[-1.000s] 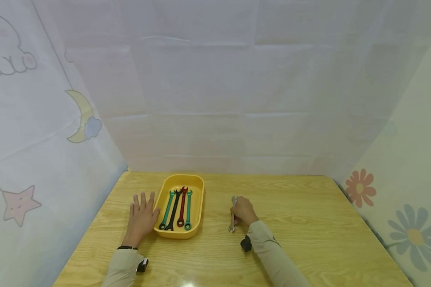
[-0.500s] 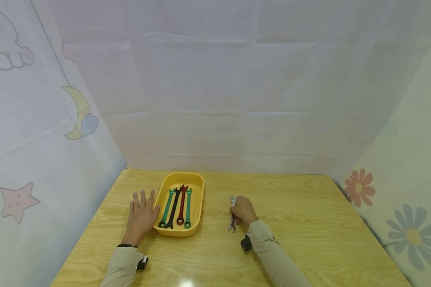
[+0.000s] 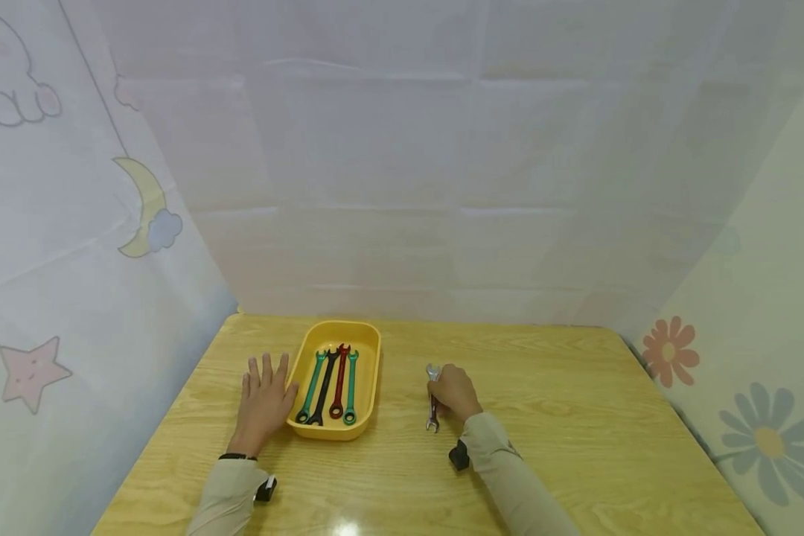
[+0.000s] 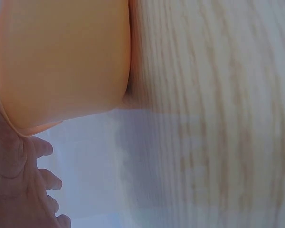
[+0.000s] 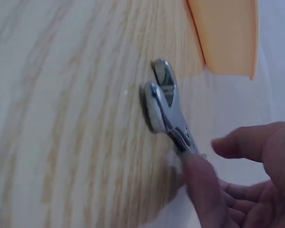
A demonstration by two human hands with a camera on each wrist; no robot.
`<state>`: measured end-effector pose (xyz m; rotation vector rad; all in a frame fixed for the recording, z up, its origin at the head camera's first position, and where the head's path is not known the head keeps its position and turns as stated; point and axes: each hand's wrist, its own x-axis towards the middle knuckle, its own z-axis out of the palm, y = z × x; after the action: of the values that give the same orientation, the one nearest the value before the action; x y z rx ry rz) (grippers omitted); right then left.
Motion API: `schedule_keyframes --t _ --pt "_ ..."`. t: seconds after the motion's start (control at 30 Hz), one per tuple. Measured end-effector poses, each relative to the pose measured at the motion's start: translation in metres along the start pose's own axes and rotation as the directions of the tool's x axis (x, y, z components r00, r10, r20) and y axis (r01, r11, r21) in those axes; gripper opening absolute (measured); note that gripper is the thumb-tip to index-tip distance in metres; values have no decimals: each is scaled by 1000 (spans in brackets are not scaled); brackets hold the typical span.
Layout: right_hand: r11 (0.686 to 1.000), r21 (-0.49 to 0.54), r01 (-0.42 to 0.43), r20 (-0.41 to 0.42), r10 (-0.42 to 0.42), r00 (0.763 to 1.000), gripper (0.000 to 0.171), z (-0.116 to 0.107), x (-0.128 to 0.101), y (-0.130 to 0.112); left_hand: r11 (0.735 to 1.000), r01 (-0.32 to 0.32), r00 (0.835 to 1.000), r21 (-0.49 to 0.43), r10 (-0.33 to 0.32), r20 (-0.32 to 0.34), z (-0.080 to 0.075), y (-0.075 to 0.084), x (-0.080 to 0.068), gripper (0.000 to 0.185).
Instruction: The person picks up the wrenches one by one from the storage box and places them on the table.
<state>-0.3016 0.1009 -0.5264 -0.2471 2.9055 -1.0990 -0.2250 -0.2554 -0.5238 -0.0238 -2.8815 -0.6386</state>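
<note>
In the head view, a silver wrench [image 3: 432, 425] lies at mid-table, its two ends showing past my right hand [image 3: 455, 391]. The curled fingers hold it by its middle. From the right wrist, its forked end [image 5: 164, 102] sits on or just over the wood, with a fingertip [image 5: 204, 183] against the shaft and another finger [image 5: 247, 142] raised beside it. To the left stands a yellow bin [image 3: 368, 372] holding two green wrenches [image 3: 351, 387], a black wrench [image 3: 324, 391] and a red wrench [image 3: 339, 383]. My left hand [image 3: 261, 406] is spread, its thumb touching the bin's rim.
The wooden table [image 3: 549, 417] runs back to a pale creased sheet [image 3: 402, 186]. Side sheets printed with a star [image 3: 35, 372] and flowers [image 3: 770, 439] border it. Bare wood separates the bin from the right hand.
The silver wrench has shifted and turned slightly leftward at the right hand's fingers. The left hand and the bin stay as they were; the head view has tilted a little.
</note>
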Motion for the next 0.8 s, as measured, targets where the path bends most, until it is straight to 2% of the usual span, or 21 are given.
schedule_keyframes --t 0.13,0.2,0.33,0.43,0.57,0.7,0.8 --pt "1000 -22 -6 -105 4 994 44 3 -2 -8 1000 6 1000 2 -6 14 -1 1 -2 62" --pt "999 -30 34 -156 -38 987 39 5 -2 -15 1000 8 1000 3 -8 14 -2 1 -3 62" --pt "989 -38 144 -203 -149 968 23 7 -1 -33 1000 9 1000 0 -9 14 -2 1 -2 61" --pt "975 -25 221 -197 -222 955 18 10 -1 -50 1000 6 1000 -5 -6 15 -2 2 -1 61" --pt "956 3 292 -151 -288 946 16 17 -1 -75 1000 5 1000 -8 -5 4 -2 2 0 61" --pt "947 39 319 -114 -313 943 14 26 0 -94 1000 3 1000 -11 -3 -6 -3 1 0 61" --pt "946 45 322 -101 -316 943 12 34 -1 -102 1000 13 1000 -11 -12 12 -2 0 -1 61"
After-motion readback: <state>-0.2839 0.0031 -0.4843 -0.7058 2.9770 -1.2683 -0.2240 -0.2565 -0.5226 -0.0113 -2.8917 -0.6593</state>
